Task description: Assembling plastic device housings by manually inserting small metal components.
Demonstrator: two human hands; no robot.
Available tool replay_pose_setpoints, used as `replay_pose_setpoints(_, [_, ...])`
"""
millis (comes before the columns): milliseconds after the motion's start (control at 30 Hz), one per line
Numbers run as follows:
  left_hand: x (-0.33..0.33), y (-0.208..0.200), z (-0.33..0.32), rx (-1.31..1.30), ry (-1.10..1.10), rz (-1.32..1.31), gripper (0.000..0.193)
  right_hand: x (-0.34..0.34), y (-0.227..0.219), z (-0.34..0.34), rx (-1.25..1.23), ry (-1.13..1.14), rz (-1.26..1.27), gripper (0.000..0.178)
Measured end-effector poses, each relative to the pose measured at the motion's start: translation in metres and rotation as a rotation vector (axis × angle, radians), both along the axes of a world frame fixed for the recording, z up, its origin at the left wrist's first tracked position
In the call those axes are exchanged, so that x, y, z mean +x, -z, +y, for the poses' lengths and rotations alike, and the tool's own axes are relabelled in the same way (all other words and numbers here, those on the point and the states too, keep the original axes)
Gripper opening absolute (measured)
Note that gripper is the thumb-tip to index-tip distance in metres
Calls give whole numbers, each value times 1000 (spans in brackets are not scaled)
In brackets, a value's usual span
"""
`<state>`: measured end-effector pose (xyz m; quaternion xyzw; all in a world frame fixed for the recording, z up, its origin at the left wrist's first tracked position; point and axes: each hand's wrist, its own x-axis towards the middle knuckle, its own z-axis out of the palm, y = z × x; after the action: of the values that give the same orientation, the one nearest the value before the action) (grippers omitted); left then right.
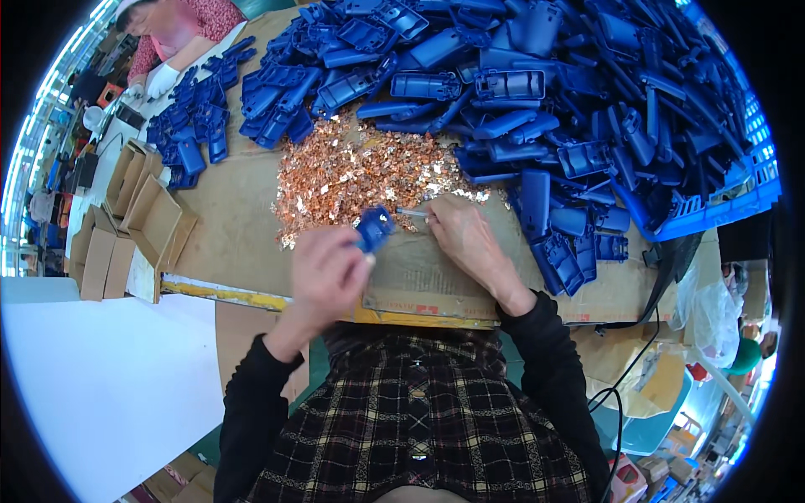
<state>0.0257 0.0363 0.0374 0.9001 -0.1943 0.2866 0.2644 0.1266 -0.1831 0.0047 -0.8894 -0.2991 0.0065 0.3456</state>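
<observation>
In my left hand (327, 270) is a small blue plastic housing (375, 228), gripped between closed fingers above the near edge of a heap of small copper-coloured metal pieces (356, 172). Pinched in my right hand (470, 241) is a thin silvery rod-like tool (411, 212). Its tip points left, close to the blue housing; whether they touch I cannot tell. My right hand is low over the cardboard-covered table (243, 243), just to the right of the copper heap.
A large pile of blue plastic housings (511, 84) covers the far side, spilling from a blue crate (721, 205) at right. A smaller pile (197, 117) lies far left, near a person (180, 33) in pink. Cardboard boxes (126, 226) stand left. A black cable (620, 394) hangs right.
</observation>
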Motion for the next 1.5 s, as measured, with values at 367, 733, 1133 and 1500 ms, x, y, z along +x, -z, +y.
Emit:
replay_pose_setpoints(367, [-27, 30, -45, -15, 99, 348, 40, -2, -22, -5, 243, -86, 192, 9])
replay_pose_setpoints(733, [-29, 42, -48, -19, 226, 319, 38, -22, -13, -5, -36, -171, 34, 8])
replay_pose_setpoints(1133, [-23, 38, -50, -35, 228, 321, 30, -16, -12, -2, 37, -78, 132, 26])
replay_pose_setpoints(1500, [-24, 36, -53, 68, 204, 362, 34, -16, -2, -1, 1032, -214, 822, 26])
